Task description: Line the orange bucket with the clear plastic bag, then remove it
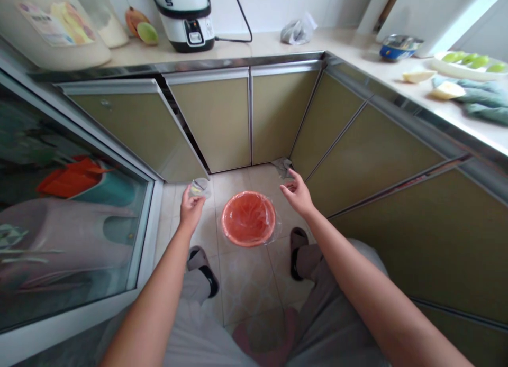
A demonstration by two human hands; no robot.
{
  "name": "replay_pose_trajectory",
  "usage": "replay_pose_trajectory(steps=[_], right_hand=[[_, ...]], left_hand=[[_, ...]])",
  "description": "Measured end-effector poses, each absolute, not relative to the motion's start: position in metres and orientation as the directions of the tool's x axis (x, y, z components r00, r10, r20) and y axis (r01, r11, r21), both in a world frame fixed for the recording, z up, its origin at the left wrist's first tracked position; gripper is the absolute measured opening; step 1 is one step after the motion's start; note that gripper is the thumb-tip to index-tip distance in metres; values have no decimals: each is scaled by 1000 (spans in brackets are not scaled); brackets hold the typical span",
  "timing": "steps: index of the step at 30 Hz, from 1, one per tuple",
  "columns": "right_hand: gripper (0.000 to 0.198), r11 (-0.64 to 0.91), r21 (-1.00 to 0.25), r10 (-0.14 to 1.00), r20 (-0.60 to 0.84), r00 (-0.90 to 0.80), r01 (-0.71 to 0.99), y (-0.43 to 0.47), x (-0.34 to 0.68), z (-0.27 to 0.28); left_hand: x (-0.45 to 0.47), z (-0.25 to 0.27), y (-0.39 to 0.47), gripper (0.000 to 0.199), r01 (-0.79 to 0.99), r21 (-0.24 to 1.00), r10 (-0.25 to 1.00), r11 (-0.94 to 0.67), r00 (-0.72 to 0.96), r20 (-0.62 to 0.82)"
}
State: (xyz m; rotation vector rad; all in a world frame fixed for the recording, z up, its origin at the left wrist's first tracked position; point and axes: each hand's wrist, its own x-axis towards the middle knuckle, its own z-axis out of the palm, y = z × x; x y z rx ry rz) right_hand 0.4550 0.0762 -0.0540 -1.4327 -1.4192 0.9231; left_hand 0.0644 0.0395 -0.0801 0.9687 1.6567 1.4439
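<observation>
Translucent round item (200,186), pinched by left hand (191,210), best held level left of wastebasket (246,242). Right hand (299,196): fingers loosely spread.

Lone head-worn view; from above, fairly near; forward and down towards floor (246,277) and counter (264,46)

Tiled floor (246,282) at centre, red bin (225,219) on it, counter (341,38) across top, cooker (190,23) upper left, bowl (397,49) upper right

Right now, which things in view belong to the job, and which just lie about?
Likely in use:
- left hand, holding a small clear item
- right hand, open
- plastic-lined red bin

Lying about:
- white appliance
- blue bowl
- green cloth
</observation>
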Motion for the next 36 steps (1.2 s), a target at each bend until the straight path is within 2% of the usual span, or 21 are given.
replay_pose_trajectory(steps=[3, 5, 6, 9, 11, 13, 15, 17, 24, 27, 29, 32, 36], right_hand=[[41, -297, -874, 950, -231, 209, 385, 75, 455, -117], [32, -549, -728, 835, -463, 297, 411, 57, 457, -156], [30, -621, -669, 784, -528, 326, 409, 45, 458, -173], [33, -739, -547, 669, -664, 334, 393, 10, 458, -207], [42, -790, -493, 594, -763, 256, 364, -1, 454, -218], [43, -832, -484, 532, -834, 143, 271, -2, 449, -221], [34, -849, -514, 525, -847, 83, 121, 3, 442, -220], [26, -838, -546, 544, -833, 97, 10, 11, 436, -216], [15, -779, -627, 602, -749, 278, -3, 31, 427, -191], [12, -725, -682, 653, -724, 221, -94, 40, 420, -169], [14, -668, -715, 710, -695, 110, -207, 47, 415, -151], [27, -556, -774, 819, -573, -40, -304, 56, 410, -120], [45, -401, -840, 912, -402, -76, -365, 63, 410, -83]], left_hand=[[67, -141, 27, 71, -33, 898, 779, 440, -483, -399], [69, -178, 6, 60, -117, 756, 641, 644, -456, -617], [71, -194, -5, 57, -144, 694, 581, 706, -444, -682], [77, -227, -28, 49, -189, 581, 476, 792, -405, -781], [80, -240, -30, 45, -211, 557, 466, 803, -361, -808], [83, -248, -24, 42, -238, 562, 486, 792, -312, -817], [84, -252, -15, 39, -270, 580, 516, 769, -275, -811], [83, -252, -7, 38, -301, 607, 545, 736, -269, -794], [80, -224, 5, 46, -340, 714, 591, 612, -402, -699], [87, -199, 13, 46, -346, 785, 649, 514, -441, -620], [95, -178, 21, 46, -325, 835, 705, 443, -449, -549], [107, -143, 32, 47, -273, 906, 801, 322, -432, -415], [117, -94, 44, 43, -309, 941, 904, 142, -346, -250]])
